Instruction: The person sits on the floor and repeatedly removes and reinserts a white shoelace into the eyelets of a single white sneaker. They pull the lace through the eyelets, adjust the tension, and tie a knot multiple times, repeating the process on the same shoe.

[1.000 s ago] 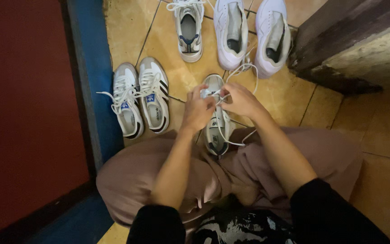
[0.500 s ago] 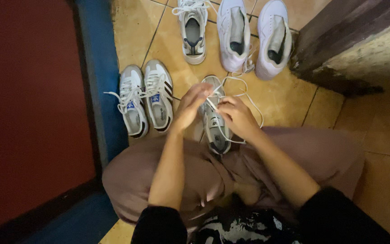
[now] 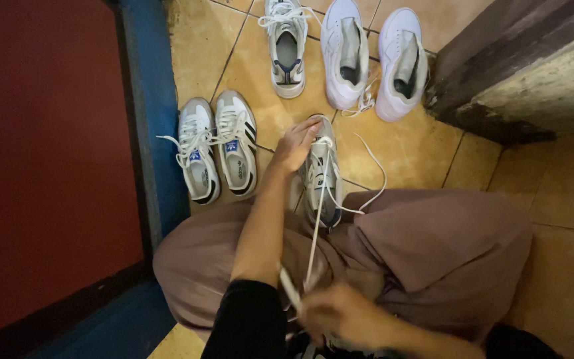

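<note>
A grey and white sneaker (image 3: 322, 174) lies on the tiled floor between my knees, toe pointing away from me. My left hand (image 3: 295, 143) rests on its toe end and holds it down. My right hand (image 3: 337, 312), blurred, is drawn back close to my body and is shut on a white shoelace (image 3: 315, 229) that runs taut from the shoe's eyelets to it. Another loose loop of lace (image 3: 375, 174) curls on the floor to the right of the shoe.
A pair of white sneakers with dark stripes (image 3: 217, 147) sits to the left by a blue door frame (image 3: 147, 119). A single grey sneaker (image 3: 287, 48) and a white pair (image 3: 372, 53) stand farther off. A dark wooden block (image 3: 513, 66) rises at right.
My right hand has left the shoe and pulled the lace back toward my body, drawing it taut. My left hand stayed at the shoe's toe end.
</note>
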